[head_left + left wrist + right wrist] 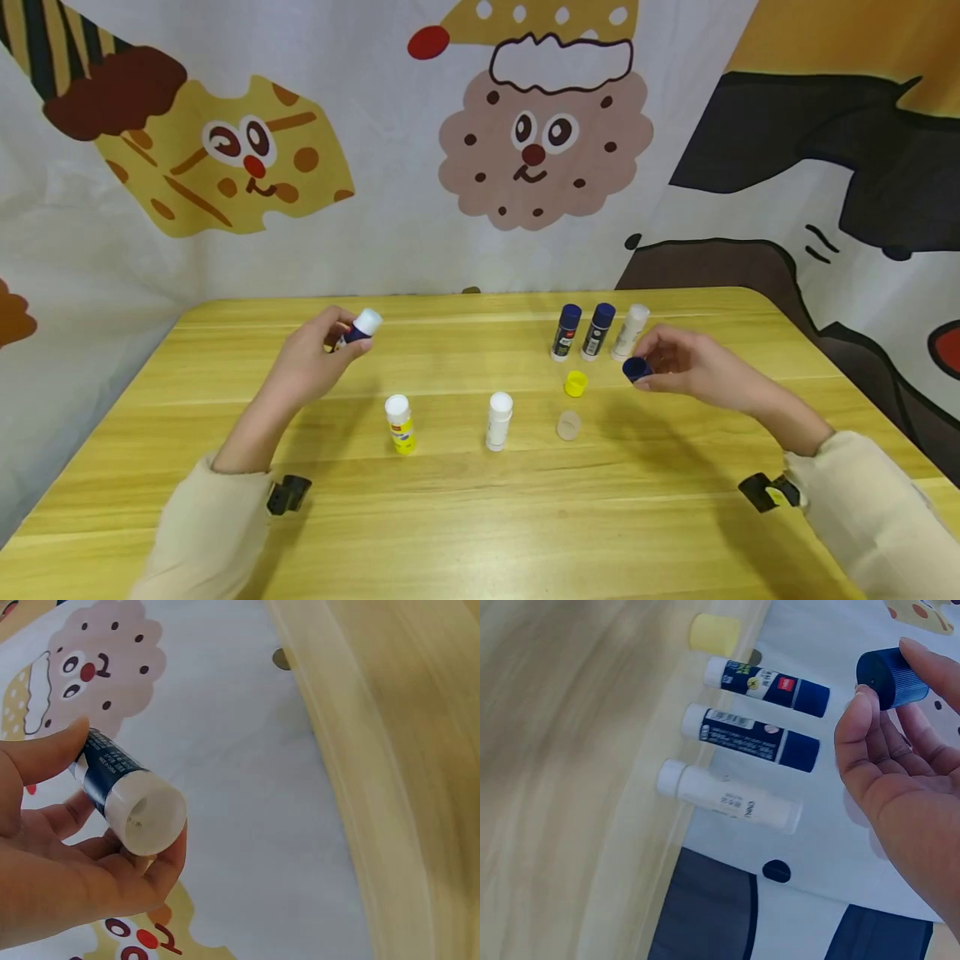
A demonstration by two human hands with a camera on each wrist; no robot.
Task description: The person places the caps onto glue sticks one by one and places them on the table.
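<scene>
Cartoon-printed cloth point(390, 258) is hanging behind a wood-grain table point(450, 533), on which a yellow cap point(575, 384) is sitting. Well left of that cap, the left hand point(311, 357) is gripping a navy glue stick point(352, 336) above the table, thumb opposing curled fingers, probably so that its white end is jutting out unobstructed. Its long axis is slanting, the white end pointing up and rightward, toward the yellow cap's side; whether that end is base or neck, I cannot tell.

Just right of the yellow cap, the right hand point(686, 363) is pinching a navy cap point(636, 369) by its sides, perhaps to leave its mouth uncovered; that dark hollow seems to be facing left.

Behind the yellow cap, a red-logo stick point(567, 333), a barcode stick point(597, 332) and a pale stick point(630, 332) are standing upright, perhaps lined up for spare room. In front of it, a translucent cap point(568, 426) is resting. Toward its left, a white stick point(498, 423) and, farther, a yellow-labelled stick point(401, 426) are standing vertically, white ends up.
</scene>
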